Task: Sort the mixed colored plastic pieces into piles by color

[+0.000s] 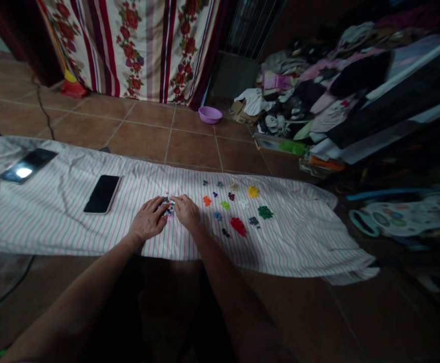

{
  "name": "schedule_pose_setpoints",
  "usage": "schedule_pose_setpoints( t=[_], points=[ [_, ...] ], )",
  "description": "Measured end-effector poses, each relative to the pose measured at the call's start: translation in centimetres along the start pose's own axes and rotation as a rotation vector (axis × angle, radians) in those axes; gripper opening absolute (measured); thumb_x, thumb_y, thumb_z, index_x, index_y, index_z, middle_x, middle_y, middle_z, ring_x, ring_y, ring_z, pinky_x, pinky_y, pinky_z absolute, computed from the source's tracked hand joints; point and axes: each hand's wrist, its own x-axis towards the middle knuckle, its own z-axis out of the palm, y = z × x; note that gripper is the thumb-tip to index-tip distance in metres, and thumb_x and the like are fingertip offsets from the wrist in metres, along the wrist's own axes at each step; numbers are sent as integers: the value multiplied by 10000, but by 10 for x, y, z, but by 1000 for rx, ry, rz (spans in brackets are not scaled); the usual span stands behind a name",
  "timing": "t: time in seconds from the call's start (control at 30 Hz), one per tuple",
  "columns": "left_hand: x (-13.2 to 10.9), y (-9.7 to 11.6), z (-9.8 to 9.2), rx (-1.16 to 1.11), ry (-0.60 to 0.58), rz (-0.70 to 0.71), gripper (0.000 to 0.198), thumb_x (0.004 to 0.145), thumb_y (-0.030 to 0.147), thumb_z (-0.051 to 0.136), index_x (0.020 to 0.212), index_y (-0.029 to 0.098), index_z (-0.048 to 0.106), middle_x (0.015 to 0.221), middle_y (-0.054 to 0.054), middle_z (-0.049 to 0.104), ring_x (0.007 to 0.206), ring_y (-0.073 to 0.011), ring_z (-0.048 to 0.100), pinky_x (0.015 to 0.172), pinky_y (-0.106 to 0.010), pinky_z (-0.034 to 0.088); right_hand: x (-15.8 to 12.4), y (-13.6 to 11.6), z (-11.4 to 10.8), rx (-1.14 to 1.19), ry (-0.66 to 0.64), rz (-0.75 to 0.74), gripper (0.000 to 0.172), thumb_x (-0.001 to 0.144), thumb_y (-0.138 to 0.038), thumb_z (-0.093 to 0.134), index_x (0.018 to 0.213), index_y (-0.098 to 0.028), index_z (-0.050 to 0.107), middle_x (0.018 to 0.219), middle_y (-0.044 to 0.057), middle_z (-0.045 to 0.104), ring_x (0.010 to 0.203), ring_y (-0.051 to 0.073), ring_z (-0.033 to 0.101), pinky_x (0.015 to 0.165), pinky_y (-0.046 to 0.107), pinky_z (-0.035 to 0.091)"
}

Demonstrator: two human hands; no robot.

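Observation:
A small mixed pile of tiny coloured pieces (169,210) lies on a striped cloth (182,247); their exact kind is too small to make out. My left hand (149,220) rests flat at the pile's left side, fingers stretched over its edge. From the right, my right hand (187,212) reaches in, its index finger extended onto the pieces and the other fingers partly hidden. No held piece shows in either hand. Right of my hands lie small heaps sorted by colour, among them red pieces (238,226), dark green pieces (265,212), yellow pieces (253,191) and orange pieces (207,200).
A black-screened phone (102,194) lies left of my hands, with a shiny dark tablet-like device (28,165) farther left. Beyond the cloth, a purple basin (210,115) stands on the tiled floor before a floral curtain (129,50). Piled clothes (318,85) fill the back right.

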Motion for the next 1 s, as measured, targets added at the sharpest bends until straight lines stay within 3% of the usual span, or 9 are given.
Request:
schedule_pose_setpoints(
  t=[0.4,1.0],
  points=[
    [1,1,-2,-11,4,-20,401,920,314,418,1286,195,534,1403,-128,499,1334,-284,421,1093,-489,380,-9,10,1,141,76,-77,409,892,-89,422,1197,-247,645,1053,48,640,1014,163,580,948,263,457],
    [1,0,0,0,8,-10,390,914,297,415,1264,182,542,1394,-137,501,1321,-279,436,1089,-473,389,-5,7,-2,38,0,-60,410,882,-134,501,1205,-332,656,1037,38,605,981,164,581,854,236,471]
  ],
)
